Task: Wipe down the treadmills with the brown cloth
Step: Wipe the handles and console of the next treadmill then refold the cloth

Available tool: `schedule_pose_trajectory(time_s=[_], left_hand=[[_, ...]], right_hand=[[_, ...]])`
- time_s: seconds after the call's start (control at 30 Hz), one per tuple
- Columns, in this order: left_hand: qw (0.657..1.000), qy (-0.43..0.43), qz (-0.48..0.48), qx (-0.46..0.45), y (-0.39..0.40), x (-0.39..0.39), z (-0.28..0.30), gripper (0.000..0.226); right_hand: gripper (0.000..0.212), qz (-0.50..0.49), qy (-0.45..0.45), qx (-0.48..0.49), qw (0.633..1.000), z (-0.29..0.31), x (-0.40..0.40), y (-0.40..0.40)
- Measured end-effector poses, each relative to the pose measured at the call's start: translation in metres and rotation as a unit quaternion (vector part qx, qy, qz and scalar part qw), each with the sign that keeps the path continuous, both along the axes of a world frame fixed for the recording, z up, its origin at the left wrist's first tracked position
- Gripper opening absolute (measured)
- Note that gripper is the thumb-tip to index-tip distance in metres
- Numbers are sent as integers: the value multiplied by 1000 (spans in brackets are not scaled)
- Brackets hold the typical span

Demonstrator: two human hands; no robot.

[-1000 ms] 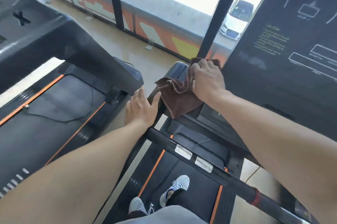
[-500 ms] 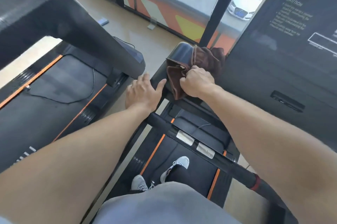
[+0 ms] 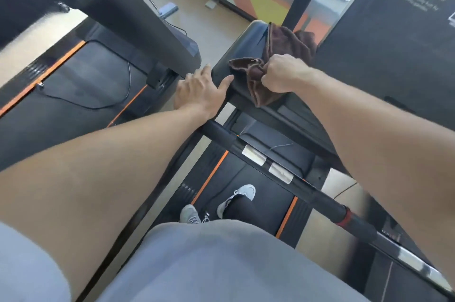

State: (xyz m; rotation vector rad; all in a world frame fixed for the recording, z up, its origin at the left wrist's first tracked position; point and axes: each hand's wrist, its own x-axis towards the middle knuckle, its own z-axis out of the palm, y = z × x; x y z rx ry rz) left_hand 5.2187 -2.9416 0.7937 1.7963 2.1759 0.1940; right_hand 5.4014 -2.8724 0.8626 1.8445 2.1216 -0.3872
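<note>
2 hands: right hand (image 3: 280, 72) grip bunches the brown cloth (image 3: 283, 53) on the treadmill (image 3: 246, 38); left hand (image 3: 202, 90) rests open-fingered beside it.

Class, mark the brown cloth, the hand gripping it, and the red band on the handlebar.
brown cloth (image 3: 285, 43): head view, upper draped fold.
right hand (image 3: 283, 72): head view, knuckles.
red band (image 3: 344, 217): head view, middle of the band.

Blurred, unreadable white print on console panel (image 3: 394, 43)
</note>
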Motion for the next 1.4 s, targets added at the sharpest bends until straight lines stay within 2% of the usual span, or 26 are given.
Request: schedule_pose_trajectory(time_s=[0.17,0.23,0.3,0.37,0.43,0.6,0.67,0.73,0.8,0.87,1.0,1.1,1.2,1.4], left_hand=[[1000,1,-10,-7,1,0,0,84],[1000,13,-12,-1,2,0,-3,83],[999,33,-31,7,2,1,-2,83],[995,49,-87,19,2,0,-2,86],[986,68,-148,21,1,-3,-3,90],[983,75,-169,20,1,-4,-11,90],[983,65,-168,19,2,-6,-12,90],[984,72,-162,21,3,-5,-12,92],[983,80,-162,13,4,-3,-12,95],[983,91,-159,10,4,-2,-10,100],[981,99,-164,14,2,-1,-8,103],[982,92,-164,16,3,-1,-6,102],[983,76,-165,16,3,-3,-9,103],[985,72,-156,17,2,-1,-11,107]], right_hand=[[39,31,-66,38,997,-10,-3,-8],[38,6,-51,53,997,-17,-7,-8],[26,-19,-11,51,998,-15,-10,-6],[19,-22,19,40,999,-5,-10,-1],[25,-21,26,16,999,4,-7,0],[33,21,-103,59,993,-6,-5,-9],[40,9,-102,56,993,-15,-16,-11],[29,-5,-64,64,996,-19,-22,-6],[11,18,-42,75,996,-16,-15,0],[5,71,-37,58,995,-8,-8,7],[10,152,-62,-7,986,8,12,16],[14,181,-124,55,974,1,15,7],[29,146,-160,119,969,-18,4,-2],[27,30,-50,108,992,-19,-4,9]])
